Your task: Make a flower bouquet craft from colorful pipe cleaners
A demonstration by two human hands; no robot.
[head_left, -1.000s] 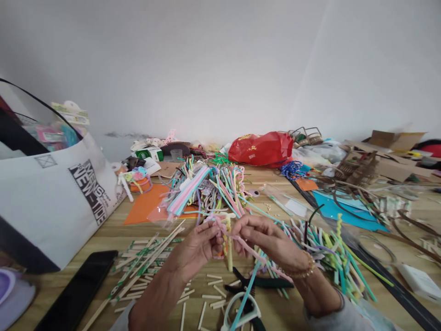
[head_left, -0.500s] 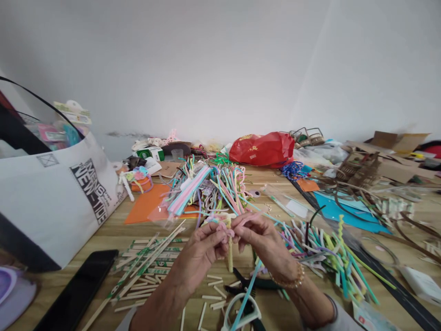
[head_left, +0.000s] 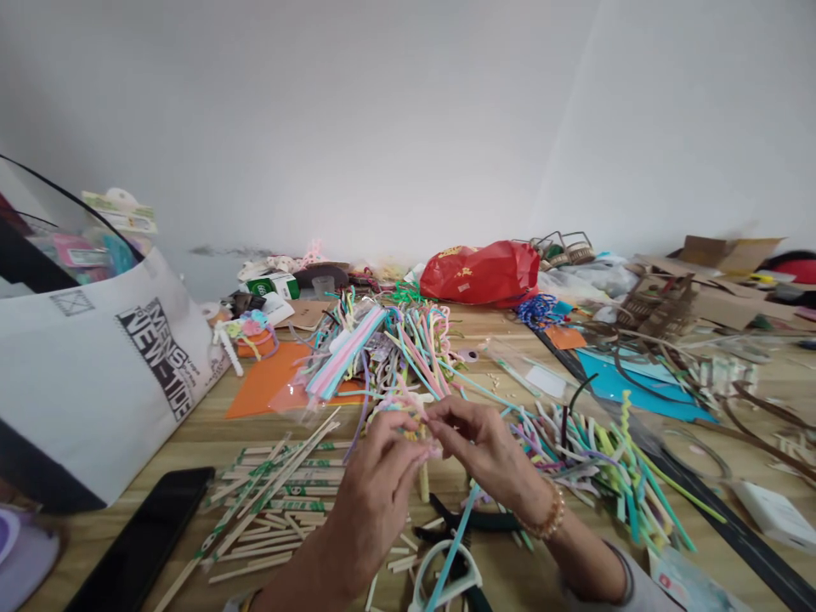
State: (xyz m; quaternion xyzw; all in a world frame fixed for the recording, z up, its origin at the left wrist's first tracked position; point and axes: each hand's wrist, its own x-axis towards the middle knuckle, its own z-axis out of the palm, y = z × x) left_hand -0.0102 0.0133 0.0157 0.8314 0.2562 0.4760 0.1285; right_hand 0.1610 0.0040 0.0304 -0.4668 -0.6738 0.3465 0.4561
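Note:
My left hand [head_left: 382, 484] is closed, its back turned toward me and the thumb and fingers pinching a small pipe-cleaner piece. Pink, white and yellow loops of this pipe-cleaner piece [head_left: 434, 449] show between the hands, and a pale yellow stem [head_left: 424, 484] hangs below. My right hand [head_left: 490, 450], with a beaded bracelet on the wrist, pinches the piece's upper right side; its fingertips partly hide the loops. Under my hands lie dark-handled pliers [head_left: 490, 520] and white-handled scissors [head_left: 473, 571] with a light blue pipe cleaner [head_left: 454, 552] across them.
A pipe-cleaner heap [head_left: 421, 340] lies ahead, another [head_left: 612, 467] to the right. Wrapped sticks [head_left: 293, 476] and a black phone [head_left: 140, 540] are on the left, beside a white tote bag [head_left: 76, 382]. A red bag [head_left: 481, 274] sits by the wall.
My left hand has turned over so its back faces me, covering more of the piece. The pink loops have tilted, and my right fingertips have shifted slightly left. The view has shifted a little.

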